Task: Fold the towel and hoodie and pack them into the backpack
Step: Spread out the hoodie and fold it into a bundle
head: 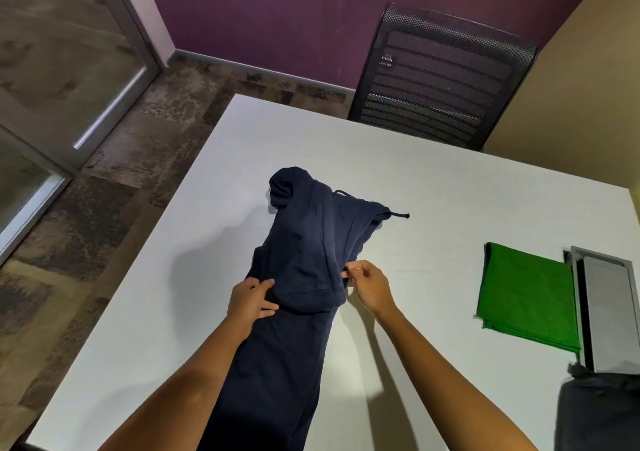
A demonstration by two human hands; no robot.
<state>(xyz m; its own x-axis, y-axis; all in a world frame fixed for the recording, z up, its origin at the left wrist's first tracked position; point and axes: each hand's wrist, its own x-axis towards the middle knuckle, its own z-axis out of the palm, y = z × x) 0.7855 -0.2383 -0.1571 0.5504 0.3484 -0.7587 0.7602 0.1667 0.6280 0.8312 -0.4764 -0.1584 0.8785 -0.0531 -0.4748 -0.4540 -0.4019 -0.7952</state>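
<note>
Navy hoodie (298, 260) lies lengthwise down the middle of the white desk (450, 191), hood end toward the far side, body running back to the near edge and off the bottom of view. Sides look already turned in, giving a long narrow strip; a sleeve or flap lies doubled over the upper part, its cuff edge sitting across the strip between the two hands. One drawstring (398, 214) trails out to the right of the hood.

Left hand (252, 300) is on the left end of that doubled flap, fingers curled and closed on the cloth. Right hand (369, 286) pinches the flap's right corner between thumb and fingertips, just at the hoodie's edge.

Green towel (526, 298) rests well apart to the right, flat, in a tidy folded rectangle with layered edges showing. Judged done.

Beyond it, a grey rectangular panel (606, 308) set at the desk's right edge. A dark fabric mass (599, 412) in the near right corner may be the backpack; too little shows to be sure.

Judgement: towel folded, hoodie mid-fold with the lengthwise fold still to shorten, nothing packed yet. A mesh-backed chair (440, 80) stands at the far side.
</note>
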